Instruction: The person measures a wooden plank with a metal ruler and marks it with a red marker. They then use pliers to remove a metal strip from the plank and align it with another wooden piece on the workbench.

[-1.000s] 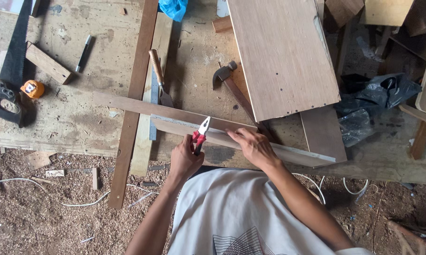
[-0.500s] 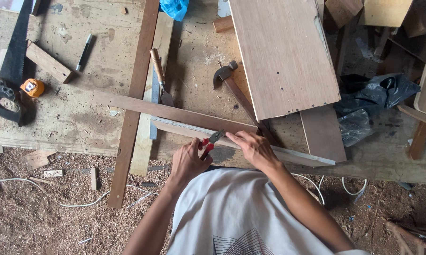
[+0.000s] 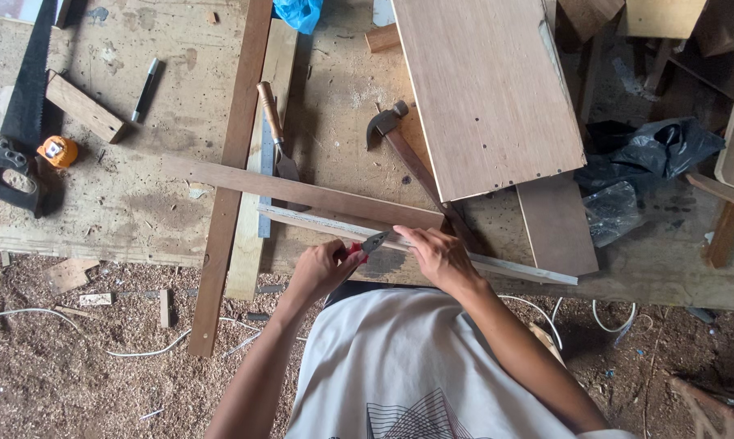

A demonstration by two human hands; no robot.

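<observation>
Nearest, the floor (image 3: pixel 74 374) is strewn with sawdust, offcuts and a white cable (image 3: pixel 139 351). Above it, the left hand (image 3: pixel 322 268) is closed around red-handled pliers (image 3: pixel 365 245), whose dark nose lies on a pale wooden strip (image 3: pixel 505 267) at the near edge of the counter (image 3: pixel 131 203). The right hand (image 3: pixel 436 256) presses down on that strip just right of the pliers, fingers curled over it; whether it grips or only steadies the strip is hard to tell. What the pliers' nose bites is too small to make out.

Just beyond lies a darker batten (image 3: pixel 302 192), crossing two long boards (image 3: pixel 245 162) that run near to far. Farther on are a wooden-handled chisel (image 3: pixel 273 130) and a hammer (image 3: pixel 408 154), its handle partly hidden under a large plywood panel (image 3: pixel 485 89).

At the left sit an orange tape measure (image 3: pixel 58 151), a handsaw (image 3: pixel 21 130), a wood block (image 3: pixel 82 107) and a pen (image 3: pixel 145 88). At the right, crumpled black plastic bags (image 3: pixel 660 154); at the far edge, a blue bag (image 3: pixel 300 13), cut off by the frame.
</observation>
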